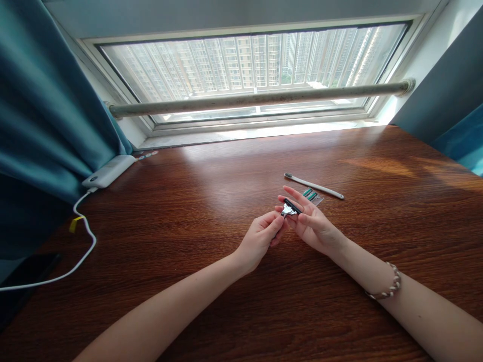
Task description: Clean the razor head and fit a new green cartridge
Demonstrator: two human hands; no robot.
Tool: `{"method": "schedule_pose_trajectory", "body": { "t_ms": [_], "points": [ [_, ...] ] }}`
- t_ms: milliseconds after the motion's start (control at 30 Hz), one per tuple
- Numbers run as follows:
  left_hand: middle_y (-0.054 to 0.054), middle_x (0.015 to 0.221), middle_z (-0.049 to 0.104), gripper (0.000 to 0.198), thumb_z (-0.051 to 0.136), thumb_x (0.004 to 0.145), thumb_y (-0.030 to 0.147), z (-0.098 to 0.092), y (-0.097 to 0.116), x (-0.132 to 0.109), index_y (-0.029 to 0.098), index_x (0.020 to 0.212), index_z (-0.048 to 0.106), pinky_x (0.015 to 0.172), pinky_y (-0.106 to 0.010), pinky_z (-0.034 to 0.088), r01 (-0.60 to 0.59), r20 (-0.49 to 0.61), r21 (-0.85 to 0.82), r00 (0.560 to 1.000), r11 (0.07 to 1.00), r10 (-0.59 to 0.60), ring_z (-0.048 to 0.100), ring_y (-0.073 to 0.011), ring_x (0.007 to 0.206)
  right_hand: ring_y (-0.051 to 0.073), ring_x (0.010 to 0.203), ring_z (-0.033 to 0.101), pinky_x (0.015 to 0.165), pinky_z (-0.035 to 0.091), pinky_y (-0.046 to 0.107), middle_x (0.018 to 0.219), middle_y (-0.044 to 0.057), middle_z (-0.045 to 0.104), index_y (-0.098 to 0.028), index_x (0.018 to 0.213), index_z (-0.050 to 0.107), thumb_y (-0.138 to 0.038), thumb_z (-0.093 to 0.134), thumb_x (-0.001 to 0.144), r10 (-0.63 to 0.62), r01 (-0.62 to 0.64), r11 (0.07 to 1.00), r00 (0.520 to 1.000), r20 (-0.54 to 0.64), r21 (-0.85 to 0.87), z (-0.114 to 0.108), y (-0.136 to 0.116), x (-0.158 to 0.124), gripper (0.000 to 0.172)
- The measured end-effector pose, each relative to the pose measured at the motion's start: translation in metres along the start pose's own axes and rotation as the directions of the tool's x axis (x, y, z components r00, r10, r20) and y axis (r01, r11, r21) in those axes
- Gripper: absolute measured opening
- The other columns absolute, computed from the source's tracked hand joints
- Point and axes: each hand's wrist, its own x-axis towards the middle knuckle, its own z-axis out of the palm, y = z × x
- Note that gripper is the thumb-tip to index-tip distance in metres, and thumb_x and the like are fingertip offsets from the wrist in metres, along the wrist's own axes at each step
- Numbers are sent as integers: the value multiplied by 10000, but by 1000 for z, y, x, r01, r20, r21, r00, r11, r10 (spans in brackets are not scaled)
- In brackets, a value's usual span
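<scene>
A razor (289,209) with a silver neck and a dark head is held over the table. My left hand (260,232) is closed around its handle, thumb on top, and covers most of that handle. Against the razor's head lies my right hand (313,223), palm up, with its fingers spread and its thumb by the head's right end. Whether that thumb presses on the head I cannot tell. Partly hidden behind the right fingers is a clear pack of green razor cartridges (311,194). Just beyond it rests a white toothbrush (315,186) with dark bristles.
The brown wooden table (181,201) runs back to a window (256,65) with a pale pipe (264,99) across it. A white power bank (109,171) with a white cable (92,236) sits at the left by a blue curtain (49,95). A dark flat object (28,281) lies near the left edge.
</scene>
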Motion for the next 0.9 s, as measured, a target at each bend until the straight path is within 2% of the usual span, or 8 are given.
{"method": "schedule_pose_trajectory", "body": {
  "t_ms": [233, 433, 600, 900],
  "points": [
    [41, 581, 365, 260, 517, 793, 377, -1, -1, 0, 135, 702, 494, 451, -197, 229, 15, 5, -22, 1000, 1000, -15, 304, -54, 498, 154, 1015, 560, 852, 448, 237, 1176, 9, 556, -290, 1205, 458, -181, 702, 654, 10, -10, 1000, 1000, 9, 6, -1, 0, 0, 612],
    [47, 560, 358, 275, 517, 787, 393, -1, -2, 0, 137, 686, 501, 450, -204, 224, 7, 14, -4, 1000, 1000, -7, 299, -53, 481, 166, 1025, 554, 885, 438, 265, 1146, 23, 576, -266, 1132, 543, -239, 731, 626, 13, -13, 998, 1000, -3, -60, -4, 0, -1, 541],
    [44, 561, 359, 283, 493, 805, 389, -3, -4, 0, 137, 676, 491, 449, -208, 208, 19, 34, 4, 999, 1000, -19, 299, -49, 470, 162, 1061, 531, 909, 417, 262, 1107, 22, 604, -254, 1074, 588, -246, 733, 630, 16, -13, 998, 999, 32, -68, -7, 0, -1, 467],
    [43, 536, 348, 264, 501, 805, 375, -4, -2, -1, 128, 717, 526, 438, -206, 195, 57, 61, -32, 997, 998, -55, 288, -49, 455, 168, 1023, 548, 858, 432, 281, 1057, 35, 632, -256, 1018, 615, -215, 752, 604, 15, -6, 987, 998, 55, -159, -10, -4, 1, 438]
  ]
}}
